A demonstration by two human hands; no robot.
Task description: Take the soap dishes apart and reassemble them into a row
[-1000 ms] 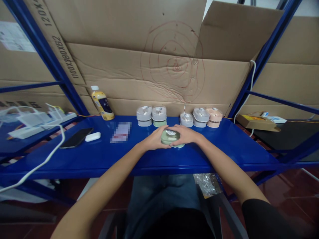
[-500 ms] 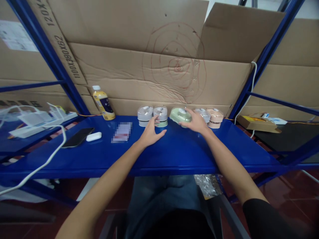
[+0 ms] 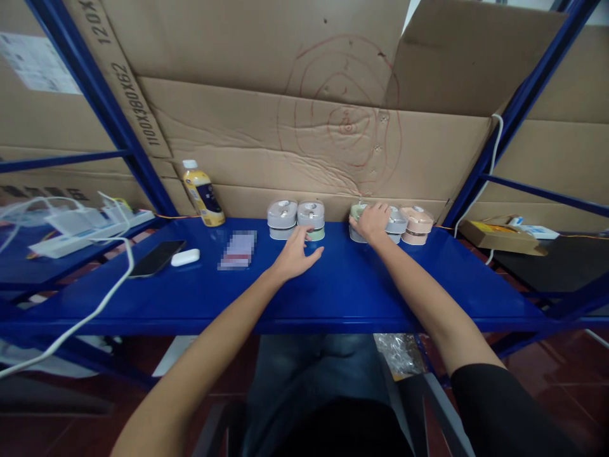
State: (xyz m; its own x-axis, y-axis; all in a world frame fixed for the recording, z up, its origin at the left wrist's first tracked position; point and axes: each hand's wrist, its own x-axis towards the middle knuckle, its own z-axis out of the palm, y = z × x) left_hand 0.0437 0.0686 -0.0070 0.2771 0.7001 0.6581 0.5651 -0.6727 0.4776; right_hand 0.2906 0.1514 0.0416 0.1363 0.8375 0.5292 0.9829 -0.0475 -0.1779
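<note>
My right hand [image 3: 373,222] is closed over a pale green lidded box [image 3: 356,211], mostly hidden by the fingers. That box rests on a grey lower part [image 3: 356,235] on the blue tabletop. My left hand [image 3: 295,252] is open, thumb apart, in front of a small box with a grey lid and a green base [image 3: 311,219]; whether its fingertips touch that box I cannot tell. Beside it on the left stands an all-grey box [image 3: 281,219]. Right of my right hand are another grey box [image 3: 396,222] and a peach box [image 3: 417,223].
A yellow drink bottle [image 3: 204,195] stands at the back left. Nearer lie a black phone [image 3: 158,259], a white earphone case [image 3: 185,257] and a blurred-out flat item [image 3: 238,249]. A power strip [image 3: 90,231] with white cables is on the left. Cardboard [image 3: 228,127] backs the table.
My right hand has carried the green box rightward and levelled it from a tilt onto the grey lower part. My left hand stays by the grey-and-green box. The view has shifted slightly.
</note>
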